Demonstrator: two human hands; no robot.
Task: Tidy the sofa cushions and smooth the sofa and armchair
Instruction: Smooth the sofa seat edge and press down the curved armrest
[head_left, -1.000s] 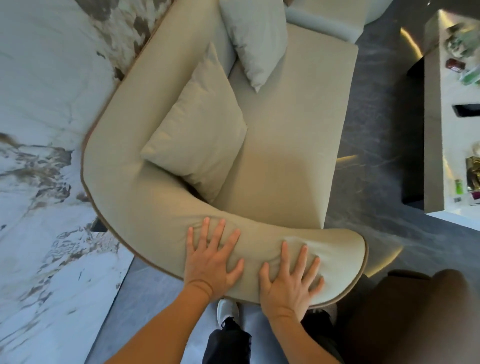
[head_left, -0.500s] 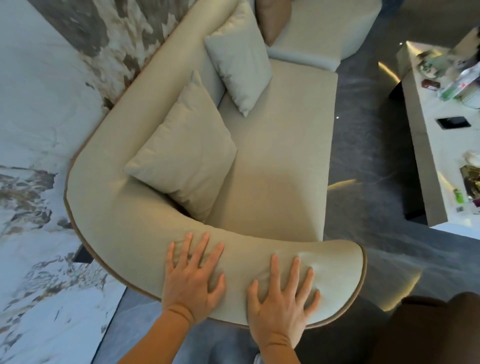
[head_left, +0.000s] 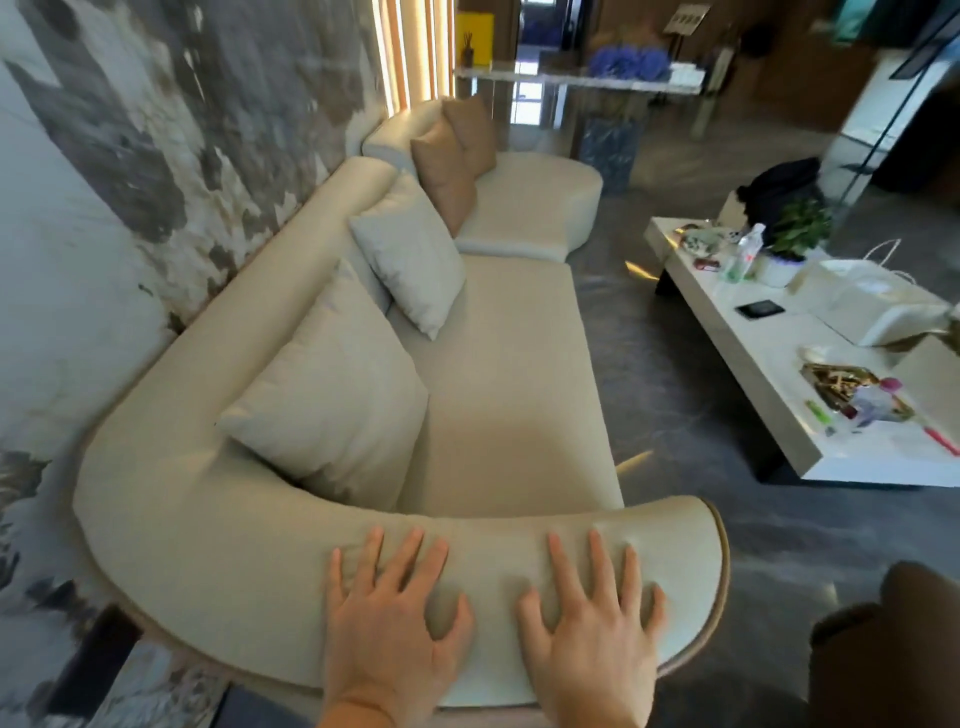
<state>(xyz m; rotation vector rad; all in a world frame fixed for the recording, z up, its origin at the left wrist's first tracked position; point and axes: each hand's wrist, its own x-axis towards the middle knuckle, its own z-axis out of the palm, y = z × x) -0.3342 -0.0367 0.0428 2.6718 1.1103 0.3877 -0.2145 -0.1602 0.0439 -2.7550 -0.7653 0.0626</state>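
Note:
A long beige sofa (head_left: 498, 395) runs away from me along the marble wall. Both my hands lie flat on its curved near armrest (head_left: 218, 530), fingers spread: my left hand (head_left: 387, 623) toward the middle, my right hand (head_left: 587, 629) near the rounded end. A large beige cushion (head_left: 332, 395) leans in the near corner. Beyond it a pale grey cushion (head_left: 410, 254) rests against the backrest. Two brown cushions (head_left: 452, 150) stand at the far end.
A low white coffee table (head_left: 779, 364) with a bottle, a plant, a phone and clutter stands to the right across a dark floor strip. A brown armchair edge (head_left: 883, 639) shows at bottom right. The marble wall (head_left: 104, 208) is close on the left.
The view has tilted up, revealing the whole sofa and the room beyond. Both hands stay flat on the armrest, fingers spread a little wider.

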